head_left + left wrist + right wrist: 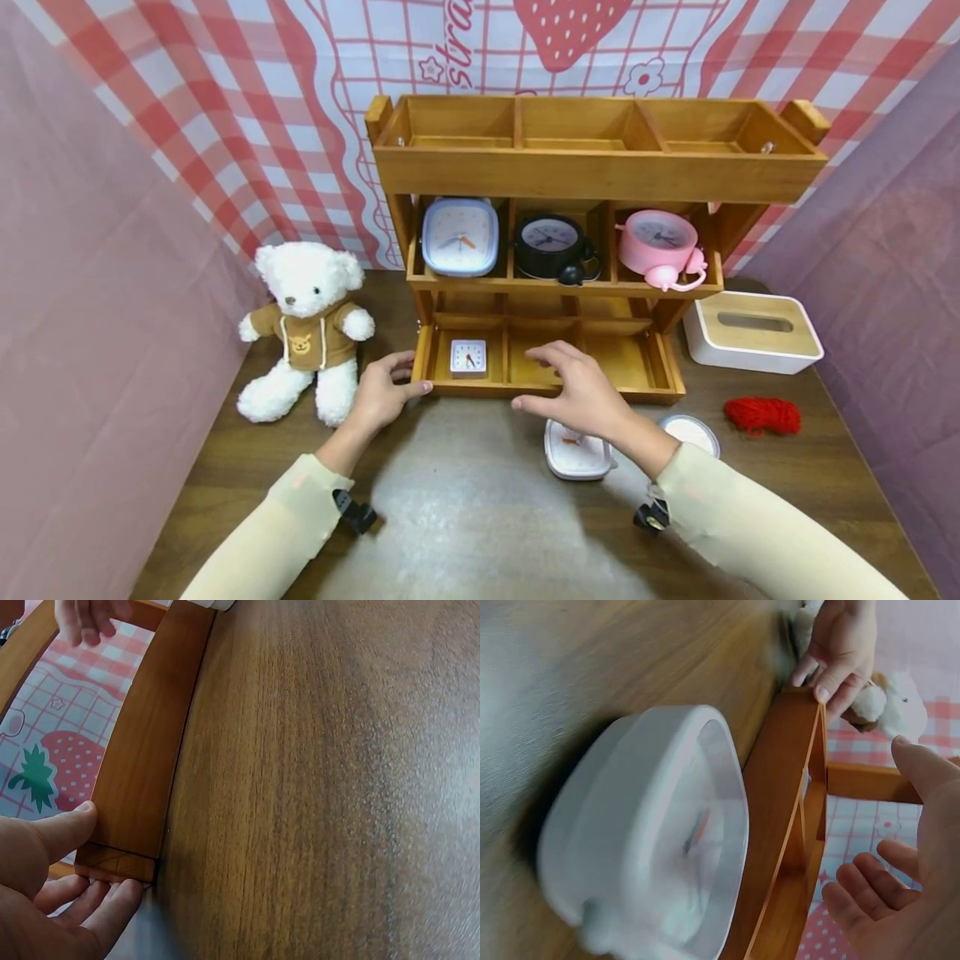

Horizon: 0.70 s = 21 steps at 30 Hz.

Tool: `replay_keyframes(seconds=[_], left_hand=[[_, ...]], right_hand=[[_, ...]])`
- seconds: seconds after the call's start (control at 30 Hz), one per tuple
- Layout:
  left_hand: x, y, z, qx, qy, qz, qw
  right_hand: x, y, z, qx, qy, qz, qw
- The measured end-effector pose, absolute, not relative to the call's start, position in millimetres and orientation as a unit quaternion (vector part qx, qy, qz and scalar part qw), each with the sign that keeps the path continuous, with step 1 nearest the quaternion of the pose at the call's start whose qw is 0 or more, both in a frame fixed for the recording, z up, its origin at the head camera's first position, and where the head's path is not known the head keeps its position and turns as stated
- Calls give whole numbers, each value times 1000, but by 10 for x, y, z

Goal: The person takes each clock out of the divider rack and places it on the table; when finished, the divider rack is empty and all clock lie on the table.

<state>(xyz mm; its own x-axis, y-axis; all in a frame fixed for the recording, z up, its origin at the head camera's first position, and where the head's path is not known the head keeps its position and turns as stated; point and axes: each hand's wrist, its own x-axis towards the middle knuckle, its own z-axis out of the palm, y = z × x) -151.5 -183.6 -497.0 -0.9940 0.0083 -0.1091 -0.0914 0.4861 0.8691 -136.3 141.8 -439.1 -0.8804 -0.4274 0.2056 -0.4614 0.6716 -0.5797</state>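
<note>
Left hand (386, 388) gripped shelf (495, 287) at near left corner. Right hand (585, 393) hung empty, fingers apart, over bottom tier (517, 390). White clock (577, 458) lay on table (465, 508), near side; low right-hand sweep risked knocking it, shelf tug risked toppling small clock (468, 357).

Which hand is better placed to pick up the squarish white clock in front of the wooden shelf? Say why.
Likely the right hand: it is empty and near the squarish white clock. The left hand is farther off, gripping the wooden shelf at its lower left corner.
</note>
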Motion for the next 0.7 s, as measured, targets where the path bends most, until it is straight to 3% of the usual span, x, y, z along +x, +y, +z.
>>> replay_keyframes(seconds=[0.7], left_hand=[[-1515, -1852, -4938, -24, 860, 507, 60]], right_hand=[[-1863, 615, -4568, 213, -936, 278, -18]])
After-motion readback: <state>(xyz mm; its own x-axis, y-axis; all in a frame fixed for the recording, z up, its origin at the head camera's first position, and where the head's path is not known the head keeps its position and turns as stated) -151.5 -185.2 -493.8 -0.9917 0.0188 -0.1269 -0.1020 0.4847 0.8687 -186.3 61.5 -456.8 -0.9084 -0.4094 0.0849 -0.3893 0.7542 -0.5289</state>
